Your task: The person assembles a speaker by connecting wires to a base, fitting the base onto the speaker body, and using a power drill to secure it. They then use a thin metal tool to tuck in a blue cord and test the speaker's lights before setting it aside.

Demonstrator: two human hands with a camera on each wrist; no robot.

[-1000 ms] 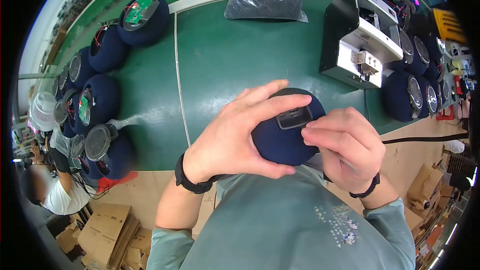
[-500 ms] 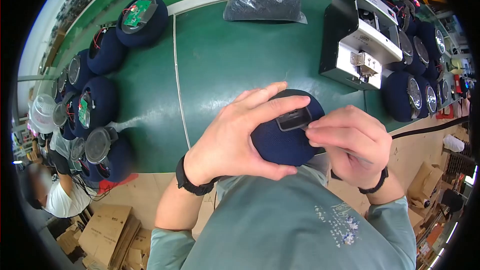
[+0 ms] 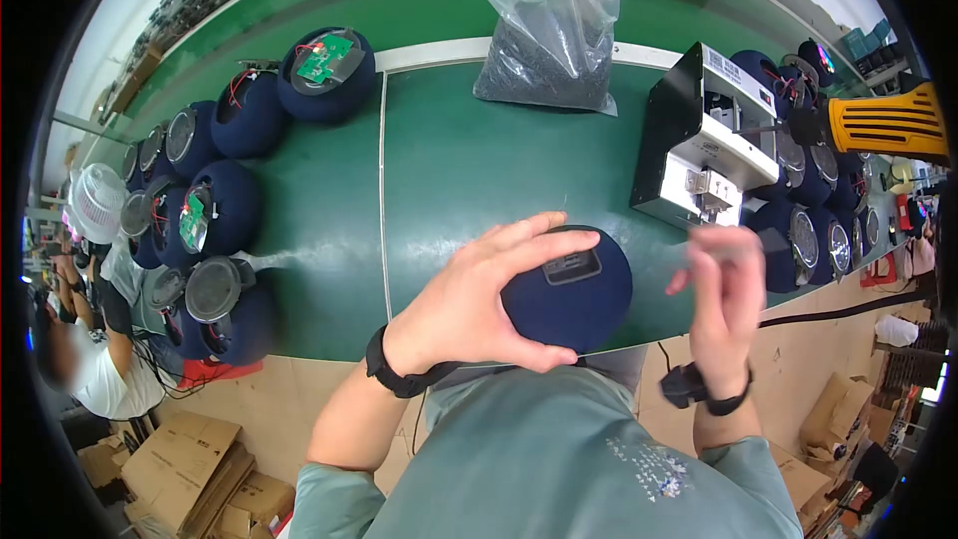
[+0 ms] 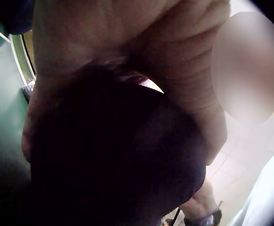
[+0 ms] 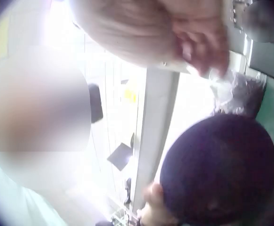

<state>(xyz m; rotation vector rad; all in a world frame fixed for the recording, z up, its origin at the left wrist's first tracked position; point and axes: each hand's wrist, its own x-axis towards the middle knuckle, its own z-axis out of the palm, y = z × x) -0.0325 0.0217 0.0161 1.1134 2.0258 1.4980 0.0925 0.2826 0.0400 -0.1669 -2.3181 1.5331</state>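
My left hand point(image 3: 479, 294) grips a round navy fabric-covered speaker point(image 3: 574, 309), fingers over its top and thumb along its near side. A dark oblong recess point(image 3: 574, 265) with a raised rim faces up under the fingertips. In the left wrist view, the speaker point(image 4: 118, 160) is a dark mass below the palm. My right hand point(image 3: 725, 289) is raised to the right of the speaker, apart from it and motion-blurred. Its fingers point(image 5: 203, 52) bend in the right wrist view; whether they hold something small I cannot tell.
A black-and-silver bench machine point(image 3: 699, 145) stands at the back right, with a yellow-handled power screwdriver point(image 3: 888, 125) beside it. A clear bag of small dark parts point(image 3: 549, 50) sits at the back. Several opened navy speakers point(image 3: 225, 215) line the left; more point(image 3: 798, 240) stand right. A person point(image 3: 90, 369) is at far left.
My right hand has left the recess's edge and moved up and right, away from the speaker. My left hand still holds the speaker. The head view has shifted, bringing the power screwdriver further in.
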